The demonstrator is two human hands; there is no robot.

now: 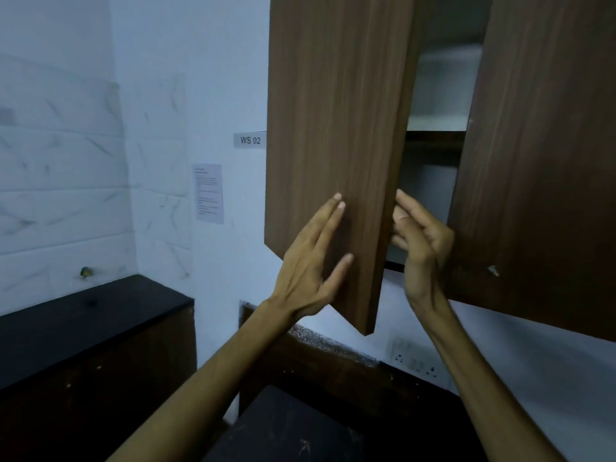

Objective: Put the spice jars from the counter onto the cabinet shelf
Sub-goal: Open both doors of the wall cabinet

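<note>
Left hand [310, 261] flat, fingers spread on left cabinet door [336, 135] at centre frame, right hand [421, 243] curled round its edge, shelf [433, 135] above fingers, upper right.

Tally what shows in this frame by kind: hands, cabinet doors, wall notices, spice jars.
Hands: 2, left hand and right hand
Cabinet doors: 2, left door and right door
Wall notices: 2, label and sheet
Spice jars: 0 in view
Total: 6

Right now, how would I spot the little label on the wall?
Find the brown wooden cabinet door the left hand rests on. Just beyond its left edge, on the white wall, sits a small grey label reading WS 02, above a larger printed paper sheet.
</note>
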